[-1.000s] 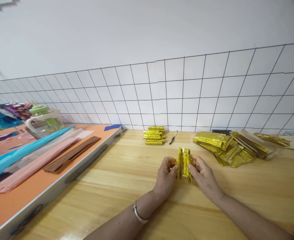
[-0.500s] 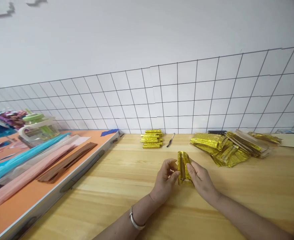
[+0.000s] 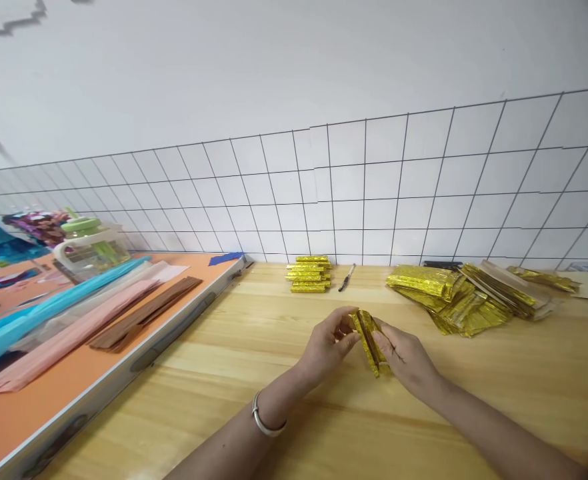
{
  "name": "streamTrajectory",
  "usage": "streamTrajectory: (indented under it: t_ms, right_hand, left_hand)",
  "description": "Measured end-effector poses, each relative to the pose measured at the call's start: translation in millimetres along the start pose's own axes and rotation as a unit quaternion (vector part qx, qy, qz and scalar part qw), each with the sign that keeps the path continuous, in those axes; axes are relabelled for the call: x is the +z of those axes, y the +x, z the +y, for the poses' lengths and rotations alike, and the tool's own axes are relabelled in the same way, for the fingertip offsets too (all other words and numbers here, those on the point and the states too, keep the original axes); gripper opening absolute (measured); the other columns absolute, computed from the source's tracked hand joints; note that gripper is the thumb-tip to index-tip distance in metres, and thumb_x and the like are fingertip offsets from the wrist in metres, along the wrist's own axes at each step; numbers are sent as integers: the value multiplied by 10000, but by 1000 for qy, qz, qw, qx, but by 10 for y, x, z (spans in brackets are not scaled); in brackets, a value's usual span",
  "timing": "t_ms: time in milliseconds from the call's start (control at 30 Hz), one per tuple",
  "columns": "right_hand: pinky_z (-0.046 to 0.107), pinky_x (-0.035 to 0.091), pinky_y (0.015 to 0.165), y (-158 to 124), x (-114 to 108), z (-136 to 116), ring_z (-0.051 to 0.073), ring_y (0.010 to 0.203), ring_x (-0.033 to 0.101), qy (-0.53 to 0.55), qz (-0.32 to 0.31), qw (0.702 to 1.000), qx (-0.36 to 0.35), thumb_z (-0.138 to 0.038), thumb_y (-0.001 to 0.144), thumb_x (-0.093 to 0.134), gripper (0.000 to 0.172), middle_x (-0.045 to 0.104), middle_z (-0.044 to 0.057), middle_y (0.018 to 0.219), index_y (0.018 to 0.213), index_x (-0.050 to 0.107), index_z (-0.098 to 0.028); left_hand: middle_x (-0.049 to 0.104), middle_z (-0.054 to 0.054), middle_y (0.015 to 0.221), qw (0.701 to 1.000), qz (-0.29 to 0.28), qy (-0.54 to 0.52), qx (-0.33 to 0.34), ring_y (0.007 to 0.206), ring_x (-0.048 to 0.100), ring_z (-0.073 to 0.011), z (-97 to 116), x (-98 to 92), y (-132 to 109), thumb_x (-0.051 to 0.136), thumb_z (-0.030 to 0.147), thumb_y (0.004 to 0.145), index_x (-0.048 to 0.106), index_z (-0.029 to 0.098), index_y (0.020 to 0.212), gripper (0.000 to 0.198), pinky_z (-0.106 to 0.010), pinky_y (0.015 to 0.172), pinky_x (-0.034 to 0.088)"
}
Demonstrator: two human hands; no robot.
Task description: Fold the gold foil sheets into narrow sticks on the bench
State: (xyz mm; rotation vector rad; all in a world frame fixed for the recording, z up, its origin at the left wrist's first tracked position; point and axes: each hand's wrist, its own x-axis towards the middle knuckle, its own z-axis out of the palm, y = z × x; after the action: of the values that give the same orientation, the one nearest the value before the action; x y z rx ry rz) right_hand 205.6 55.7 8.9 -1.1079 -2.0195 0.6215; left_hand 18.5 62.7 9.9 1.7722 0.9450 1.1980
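Between my two hands a shiny gold foil strip is held up over the wooden table, partly folded lengthwise and tilted. My left hand pinches its left edge between thumb and fingers. On the other side my right hand grips it, thumb across the front and fingers hidden behind. Beyond the hands lies a stack of narrow folded gold foil strips, with a pen to its right. Farther right is a loose pile of wider gold foil pieces.
An orange board with a raised edge covers the left side. On it lie blue, pink and brown crepe paper and a lidded green-topped jug. A white wall with a black grid rises behind the table.
The gold foil strip has turned from upright to a slant, its lower end now to the right. Both hands still hold it. The view has shifted slightly left.
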Motion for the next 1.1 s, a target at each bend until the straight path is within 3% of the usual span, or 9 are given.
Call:
streamTrajectory:
  t_ms: [200, 467, 733, 900, 1100]
  right_hand:
    - [334, 455, 835, -12, 9, -26, 220, 992, 584, 23, 0, 1000, 9, -378, 922, 335, 383, 626, 37, 1129, 1241, 500, -244]
    - [344, 377, 985, 3, 27, -75, 217, 1171, 478, 188, 2, 982, 13, -414, 927, 339, 432, 551, 51, 1257, 1287, 465, -211]
    - [367, 374, 983, -9, 16, -125, 236, 1171, 471, 222, 6, 974, 38, -439, 917, 358, 456, 544, 69, 1265, 1282, 479, -194]
    - [369, 326, 1017, -14, -6, -138, 230, 1170, 464, 231, 11, 972, 34, -450, 920, 336, 469, 542, 79, 1261, 1284, 479, -190]
    - [349, 426, 883, -31, -16, -181, 215, 1002, 552, 258, -16, 964, 64, -481, 927, 259, 503, 611, 85, 1114, 1277, 480, -195]
  left_hand:
    - [580, -26, 886, 998, 51, 20, 30, 757, 535, -117, -7, 36, -1, 579, 225, 808, 520, 201, 1078, 278, -228, 668, 440]
    - [569, -26, 860, 996, 73, 8, 55, 759, 526, -121, -21, 43, -20, 576, 197, 812, 524, 203, 1071, 264, -239, 678, 448]
    - [589, -37, 878, 995, 75, 13, 72, 737, 533, -119, -13, 41, -33, 566, 189, 816, 547, 204, 1080, 265, -254, 697, 460]
    - [583, -29, 874, 996, 73, -23, 49, 730, 541, -117, 20, 50, -24, 593, 202, 799, 569, 197, 1004, 206, -256, 696, 470]
    - [585, -30, 846, 990, 54, -127, 6, 739, 548, -118, 32, 65, -13, 624, 244, 786, 600, 167, 894, 135, -268, 712, 472]
